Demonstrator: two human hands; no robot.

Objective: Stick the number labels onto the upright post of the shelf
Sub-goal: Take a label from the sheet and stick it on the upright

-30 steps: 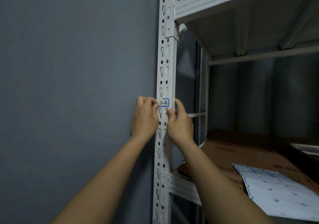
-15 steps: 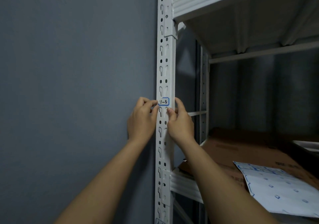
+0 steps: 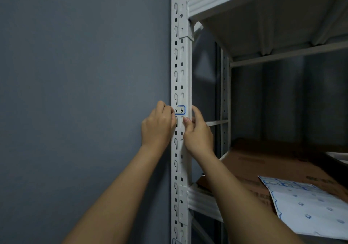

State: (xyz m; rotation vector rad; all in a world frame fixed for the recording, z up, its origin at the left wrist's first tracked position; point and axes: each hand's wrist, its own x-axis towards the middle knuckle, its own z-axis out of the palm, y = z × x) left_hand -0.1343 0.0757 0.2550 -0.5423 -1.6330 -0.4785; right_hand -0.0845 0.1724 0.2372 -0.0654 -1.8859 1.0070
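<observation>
Left hand [image 3: 157, 129] shifted slightly left; both hands' curled fingers still pressing label [image 3: 179, 110] edges onto post [image 3: 180, 74].

Both hands [image 3: 158, 129] raised, fingers curled

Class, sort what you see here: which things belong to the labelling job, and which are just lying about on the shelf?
Belong to the job:
label, marked 1-3, on the post
post
left hand, fingers at the label's left edge
right hand, on the post
label sheet

Just lying about:
cardboard, under the sheet
</observation>
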